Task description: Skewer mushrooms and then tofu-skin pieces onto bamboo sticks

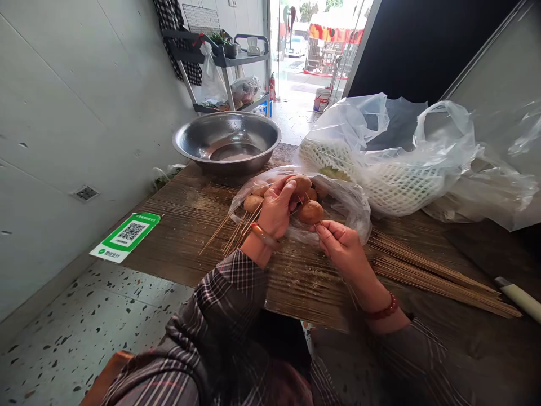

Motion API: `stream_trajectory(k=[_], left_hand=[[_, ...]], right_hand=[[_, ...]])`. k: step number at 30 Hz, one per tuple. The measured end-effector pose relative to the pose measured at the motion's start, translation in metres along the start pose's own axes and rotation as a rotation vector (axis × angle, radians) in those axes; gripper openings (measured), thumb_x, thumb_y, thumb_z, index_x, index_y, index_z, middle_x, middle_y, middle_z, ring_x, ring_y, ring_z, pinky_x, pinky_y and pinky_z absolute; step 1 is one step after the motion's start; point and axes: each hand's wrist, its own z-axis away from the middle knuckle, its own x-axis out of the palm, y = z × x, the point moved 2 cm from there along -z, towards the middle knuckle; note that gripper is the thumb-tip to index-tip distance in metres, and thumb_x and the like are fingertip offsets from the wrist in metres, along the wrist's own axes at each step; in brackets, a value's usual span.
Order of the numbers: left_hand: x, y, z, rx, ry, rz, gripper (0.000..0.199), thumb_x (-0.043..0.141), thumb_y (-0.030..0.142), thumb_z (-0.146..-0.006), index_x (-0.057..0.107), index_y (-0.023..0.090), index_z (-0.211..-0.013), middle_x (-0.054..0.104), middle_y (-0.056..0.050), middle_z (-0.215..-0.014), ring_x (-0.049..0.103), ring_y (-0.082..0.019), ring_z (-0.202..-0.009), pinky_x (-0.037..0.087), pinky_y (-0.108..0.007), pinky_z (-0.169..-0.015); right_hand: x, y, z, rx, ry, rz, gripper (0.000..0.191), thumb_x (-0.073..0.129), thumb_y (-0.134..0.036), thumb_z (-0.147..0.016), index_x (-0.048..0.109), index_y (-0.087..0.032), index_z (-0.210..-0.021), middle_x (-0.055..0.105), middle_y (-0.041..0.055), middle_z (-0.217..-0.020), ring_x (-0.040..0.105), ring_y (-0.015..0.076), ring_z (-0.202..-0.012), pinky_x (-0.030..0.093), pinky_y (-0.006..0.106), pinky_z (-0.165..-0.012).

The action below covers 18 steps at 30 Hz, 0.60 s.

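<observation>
I saw two bare hands above one wooden surface (181,242). The left hand (276,208) was closed around one brown mushroom cap (301,185), with the thumb pressed along its side. The right hand (344,242) was pinching a thin skewer (318,223) between the thumb and the fingers, just under a second cap (310,212). This second cap was on the skewer, to the right of the left hand and a little lower than the first one. How many skewers the right hand was holding, I could not tell exactly.

At least three other caps (253,203) were lying close to the hands: two at the left side and one behind the second cap. They were at one opened clear bag (355,211), which was spread on the surface. Several skewers, too crowded to count, pointed down from the left caps, partly under the left wrist. One bundle of loose skewers (435,276) was lying at the right, and near its far end there was one pale handle (522,299).

Behind the clear bag, two white carrier bags (422,163) were standing side by side, with netted things inside. One wide metal basin (228,141) was at the back left, and one green-and-white card (127,237) was at the left edge. On each wrist I noticed one bracelet (262,234).
</observation>
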Motion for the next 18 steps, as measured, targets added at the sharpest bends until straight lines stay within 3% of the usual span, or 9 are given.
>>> stream_trajectory(k=[11,18], left_hand=[[0.0048,-0.0051,0.0015,0.004,-0.043,0.063,0.025,0.076,0.035,-0.08,0.072,0.017,-0.096,0.073,-0.004,-0.091,0.066,-0.014,-0.081,0.051,-0.024,-0.069],[0.0015,-0.0036,0.0006,-0.026,-0.086,0.098,0.029,0.073,0.035,-0.083,0.069,0.018,-0.106,0.072,-0.005,-0.102,0.067,-0.015,-0.09,0.054,-0.026,-0.077]], right_hand=[[0.0029,0.0073,-0.0016,0.021,0.032,-0.064,0.042,0.063,-0.058,-0.087,0.069,-0.017,-0.084,0.036,-0.007,-0.05,0.03,0.0079,-0.044,0.02,0.024,-0.042],[0.0012,0.0068,-0.0021,0.028,0.023,-0.117,0.041,0.064,-0.057,-0.087,0.07,-0.016,-0.086,0.038,-0.0071,-0.05,0.028,0.0073,-0.044,0.019,0.023,-0.041]])
